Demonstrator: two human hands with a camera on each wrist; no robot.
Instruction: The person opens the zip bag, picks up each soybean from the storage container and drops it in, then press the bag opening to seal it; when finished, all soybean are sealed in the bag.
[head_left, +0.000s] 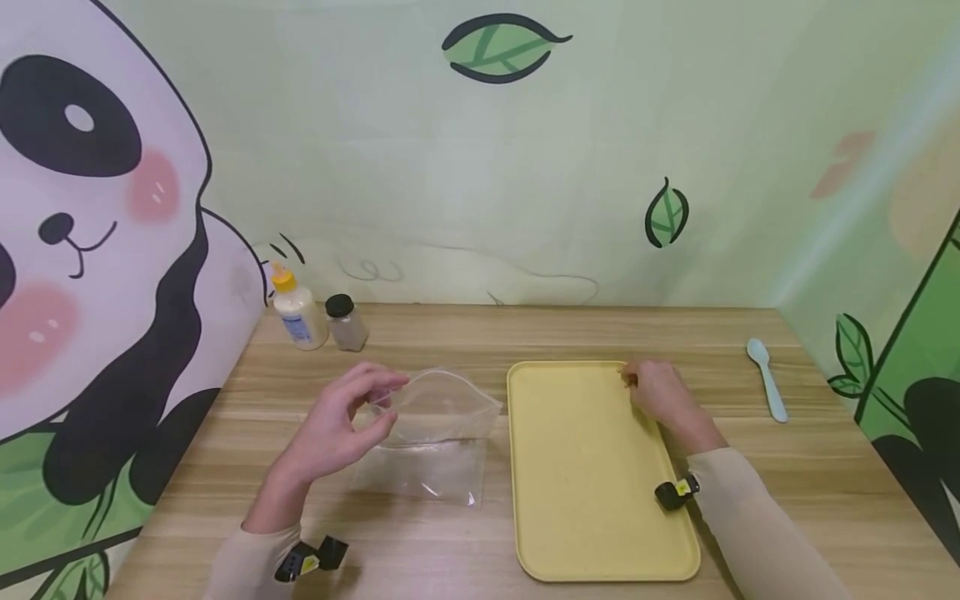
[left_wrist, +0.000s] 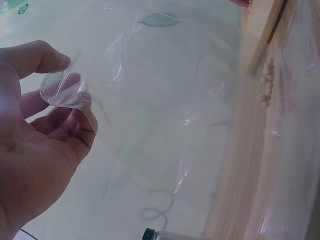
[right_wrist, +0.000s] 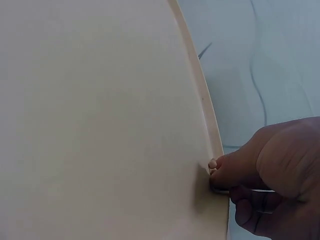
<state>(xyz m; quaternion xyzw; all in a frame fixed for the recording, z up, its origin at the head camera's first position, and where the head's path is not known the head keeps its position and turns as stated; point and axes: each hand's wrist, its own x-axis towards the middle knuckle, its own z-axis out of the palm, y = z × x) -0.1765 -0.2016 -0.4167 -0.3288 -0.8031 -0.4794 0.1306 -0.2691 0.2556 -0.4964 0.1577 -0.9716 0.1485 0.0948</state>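
Note:
My left hand (head_left: 341, 417) holds the edge of a clear zip bag (head_left: 442, 467) near its mouth, which gapes beside the fingers. In the left wrist view, the curled fingers (left_wrist: 82, 107) lie behind the plastic and the thumb stands apart from them. Several small round tan beads (left_wrist: 268, 82) show low in that view; whether they lie inside the bag cannot be told. At the far right corner of a yellow tray (head_left: 592, 483), my right hand (head_left: 663, 396) pinches small tan beads (right_wrist: 213, 164) by the rim. The fingers partly hide them.
A lotion bottle (head_left: 302, 317) with a yellow pump and a small jar (head_left: 348, 325) with a black lid stand at the back left. On the right of the wooden table (head_left: 817, 483) lies a pale blue spoon (head_left: 768, 379). A printed wall cloth (head_left: 480, 183) rises behind.

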